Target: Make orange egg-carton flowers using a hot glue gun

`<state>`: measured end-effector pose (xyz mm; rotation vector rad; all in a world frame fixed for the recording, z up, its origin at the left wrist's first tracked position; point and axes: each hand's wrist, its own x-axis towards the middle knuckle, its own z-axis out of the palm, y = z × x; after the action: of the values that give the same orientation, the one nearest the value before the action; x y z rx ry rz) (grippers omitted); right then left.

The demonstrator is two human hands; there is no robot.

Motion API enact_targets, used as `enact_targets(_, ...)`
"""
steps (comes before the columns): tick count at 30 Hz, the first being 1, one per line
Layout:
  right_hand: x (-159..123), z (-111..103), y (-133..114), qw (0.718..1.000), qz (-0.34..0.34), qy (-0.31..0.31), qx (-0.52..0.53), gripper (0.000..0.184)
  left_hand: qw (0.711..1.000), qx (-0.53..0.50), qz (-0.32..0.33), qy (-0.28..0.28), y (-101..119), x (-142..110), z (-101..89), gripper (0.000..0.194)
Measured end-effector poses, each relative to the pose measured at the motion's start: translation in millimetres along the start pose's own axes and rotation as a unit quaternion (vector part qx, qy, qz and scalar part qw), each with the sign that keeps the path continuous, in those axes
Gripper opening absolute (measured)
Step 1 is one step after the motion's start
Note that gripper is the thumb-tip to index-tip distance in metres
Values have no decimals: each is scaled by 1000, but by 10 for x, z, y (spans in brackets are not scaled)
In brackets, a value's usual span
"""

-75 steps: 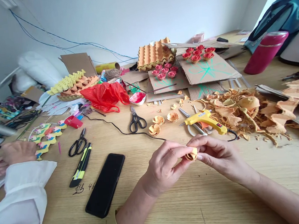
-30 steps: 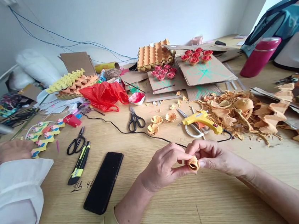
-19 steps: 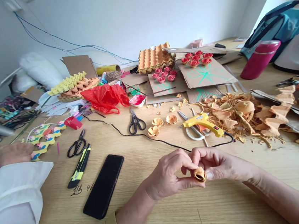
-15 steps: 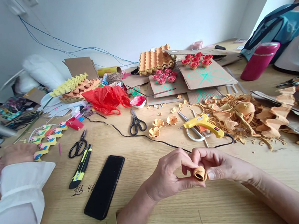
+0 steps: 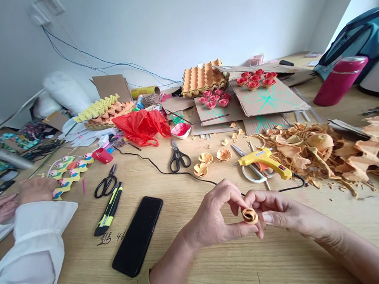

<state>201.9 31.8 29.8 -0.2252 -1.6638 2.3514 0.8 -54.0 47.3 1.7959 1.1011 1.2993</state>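
Both my hands pinch a small orange cardboard rosebud (image 5: 250,215) just above the wooden table (image 5: 222,265). My left hand (image 5: 214,218) grips it from the left with thumb and fingertips. From the right, my right hand (image 5: 278,209) has its fingers curled round the bud. Three finished orange paper flowers (image 5: 211,160) lie on the table beyond my hands. A yellow glue gun (image 5: 264,161) rests across a pair of scissors behind my right hand, its black cord running left.
A black phone (image 5: 139,242), a yellow-black utility knife (image 5: 108,209) and two black scissors (image 5: 179,156) lie left of centre. Egg-carton scraps (image 5: 312,147) pile up at right. Red flowers sit on cardboard (image 5: 266,97). Another person's white sleeve (image 5: 34,248) and hands rest at left.
The bud has been turned between my fingers so its rolled opening faces up more. My hands dropped slightly toward the table's near edge; the view shifted a little.
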Motion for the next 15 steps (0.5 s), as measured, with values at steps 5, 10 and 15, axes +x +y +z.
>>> enact_targets(5,-24,-66,-5,996,-13,67,-56,36,999,23,-25,41,24,31,-202,24)
enact_targets(10,-35,-114,28,983,-3,154,-97,34,955,249,-103,122,-124,48,-556,21)
enact_targets(15,-14,169,-78,984,-25,142,-108,50,929,329,-143,90,-290,40,-651,10)
